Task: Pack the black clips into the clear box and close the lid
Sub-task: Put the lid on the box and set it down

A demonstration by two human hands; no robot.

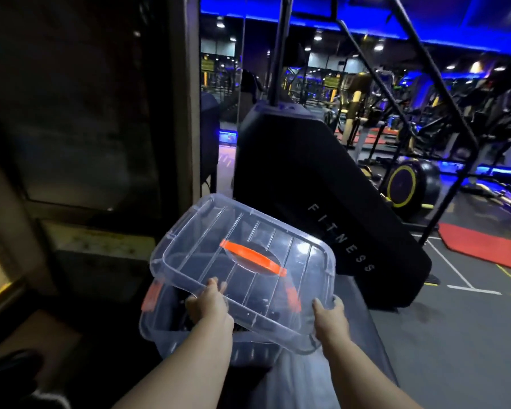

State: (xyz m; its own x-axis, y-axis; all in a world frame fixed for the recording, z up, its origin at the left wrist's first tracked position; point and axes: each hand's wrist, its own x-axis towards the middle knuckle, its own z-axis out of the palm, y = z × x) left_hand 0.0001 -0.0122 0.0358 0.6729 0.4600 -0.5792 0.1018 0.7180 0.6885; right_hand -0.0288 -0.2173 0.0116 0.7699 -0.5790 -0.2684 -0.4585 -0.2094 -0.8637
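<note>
Tilted lid (195, 255) over clear box (160, 329) looks light, stiff, slick; left hand (210, 302) pinches its 7 o'clock edge, right hand (329, 315) its 5 o'clock corner, both sound holds.

I see the lid (195, 246), clear with an orange handle (252, 257) on top, and it is not on yet. It is up above the clear box (160, 329) and tipped, with its far side higher. The box sits open under it, with an orange latch (150, 295) on its left side and dark shapes (174, 308) inside that I cannot make out.
</note>
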